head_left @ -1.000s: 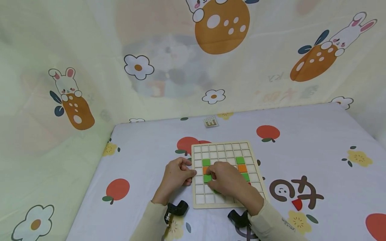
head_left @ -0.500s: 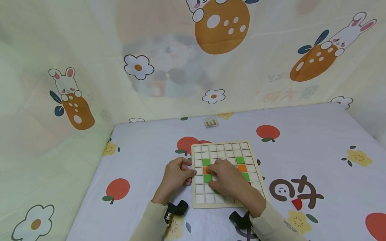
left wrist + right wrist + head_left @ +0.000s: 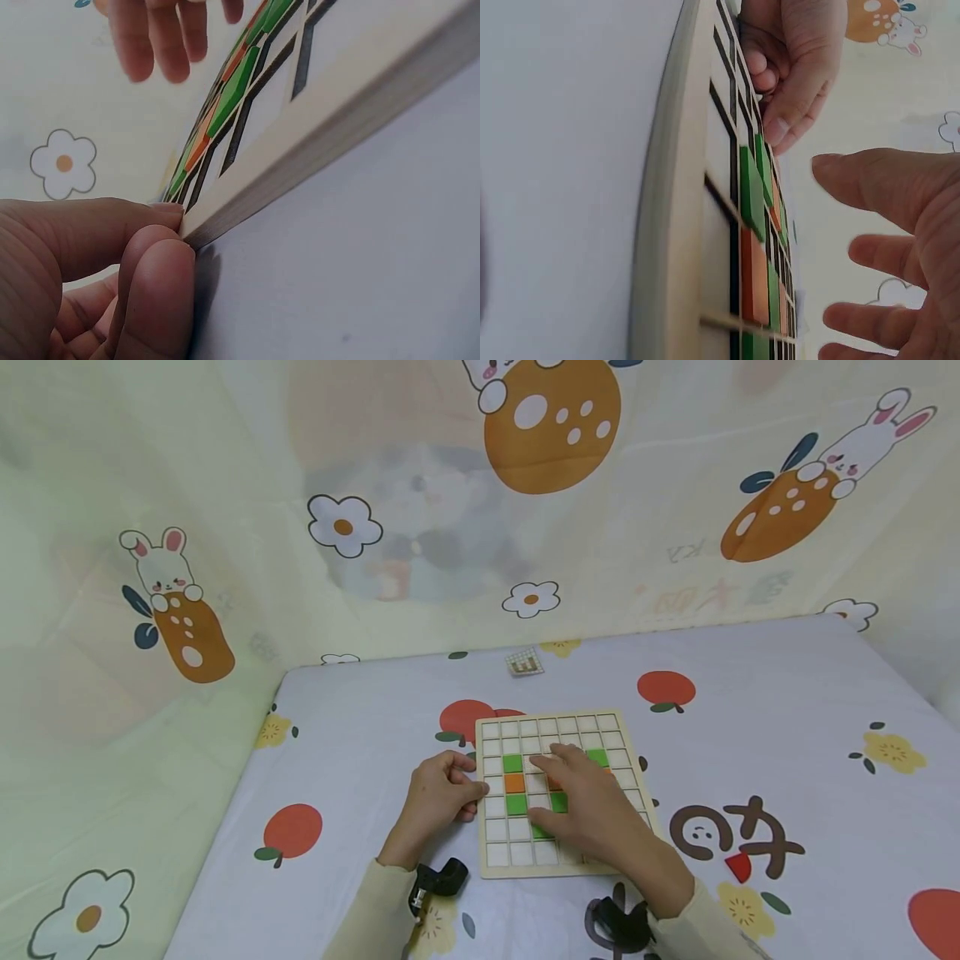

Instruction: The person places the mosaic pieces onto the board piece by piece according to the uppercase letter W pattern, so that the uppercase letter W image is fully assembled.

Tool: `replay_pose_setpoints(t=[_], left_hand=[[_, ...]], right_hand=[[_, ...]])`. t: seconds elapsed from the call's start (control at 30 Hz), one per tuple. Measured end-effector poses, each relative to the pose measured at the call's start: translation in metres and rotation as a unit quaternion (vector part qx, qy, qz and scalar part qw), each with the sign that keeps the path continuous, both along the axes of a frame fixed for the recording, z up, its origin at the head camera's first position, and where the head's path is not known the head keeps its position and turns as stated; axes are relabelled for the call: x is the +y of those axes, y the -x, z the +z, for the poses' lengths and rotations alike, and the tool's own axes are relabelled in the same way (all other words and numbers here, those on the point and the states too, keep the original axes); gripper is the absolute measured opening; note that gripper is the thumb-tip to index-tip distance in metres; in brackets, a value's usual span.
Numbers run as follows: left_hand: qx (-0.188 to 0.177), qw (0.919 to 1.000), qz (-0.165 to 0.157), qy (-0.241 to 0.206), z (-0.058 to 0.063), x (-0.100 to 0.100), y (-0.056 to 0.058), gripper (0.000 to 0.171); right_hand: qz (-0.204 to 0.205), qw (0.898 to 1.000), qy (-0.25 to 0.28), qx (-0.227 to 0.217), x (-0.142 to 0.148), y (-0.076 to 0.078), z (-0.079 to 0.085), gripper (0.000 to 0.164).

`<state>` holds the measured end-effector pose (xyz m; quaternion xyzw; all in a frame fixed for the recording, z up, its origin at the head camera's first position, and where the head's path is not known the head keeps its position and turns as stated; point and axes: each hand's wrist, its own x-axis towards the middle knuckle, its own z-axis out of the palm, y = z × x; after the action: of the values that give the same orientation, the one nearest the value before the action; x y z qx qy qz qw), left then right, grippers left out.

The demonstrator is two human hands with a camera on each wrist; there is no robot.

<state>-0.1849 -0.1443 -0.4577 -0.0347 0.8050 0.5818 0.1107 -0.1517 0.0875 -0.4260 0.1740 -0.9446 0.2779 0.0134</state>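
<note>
A square wooden grid board point(image 3: 525, 727) lies on the table, with green tiles point(image 3: 516, 804) and orange tiles point(image 3: 514, 783) in some of its squares. At its left edge, the fingers of my left hand point(image 3: 441, 795) pinch the frame; the left wrist view shows fingertips against the wooden rim point(image 3: 300, 169). My right hand point(image 3: 592, 802) hovers over the board's right half with fingers spread and nothing held, hiding several tiles. In the right wrist view, the right fingers point(image 3: 885, 259) stand apart from the green tile point(image 3: 752, 187) and orange tile point(image 3: 755, 277).
Behind the board sits a small gridded card point(image 3: 523, 662) with a brownish pattern. Black wrist cameras point(image 3: 442, 881) are worn at both cuffs. A patterned cloth covers the table point(image 3: 360, 718), and a printed curtain point(image 3: 420, 552) hangs behind and to the left.
My right hand has lifted off the left-middle squares and moved right, its fingers spreading. The orange tile on the left is now fully visible, and more tiles show mid-board. My left hand stays put.
</note>
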Motion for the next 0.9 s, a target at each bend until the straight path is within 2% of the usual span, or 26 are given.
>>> replay_pose_setpoints(t=[0.2, 0.33, 0.47, 0.67, 0.9], left_hand=[[0.003, 1.0000, 0.002, 0.005, 0.000, 0.000, -0.001, 0.029], [0.003, 1.0000, 0.003, 0.007, -0.001, 0.000, 0.000, 0.029], [0.003, 1.0000, 0.003, 0.008, -0.002, 0.000, 0.000, 0.028], [0.002, 1.0000, 0.002, 0.009, -0.003, -0.001, -0.001, 0.028], [-0.002, 1.0000, 0.005, 0.006, -0.003, 0.000, 0.000, 0.029]], right_hand=[[-0.025, 0.999, -0.023, 0.022, 0.013, -0.005, -0.001, 0.072], [-0.036, 0.999, -0.009, 0.028, 0.025, -0.011, -0.001, 0.074], [-0.055, 0.998, 0.000, 0.015, 0.039, -0.019, -0.002, 0.076], [-0.084, 0.996, -0.024, -0.003, 0.064, -0.026, -0.002, 0.081], [-0.125, 0.991, -0.020, -0.048, 0.096, -0.039, -0.007, 0.085]])
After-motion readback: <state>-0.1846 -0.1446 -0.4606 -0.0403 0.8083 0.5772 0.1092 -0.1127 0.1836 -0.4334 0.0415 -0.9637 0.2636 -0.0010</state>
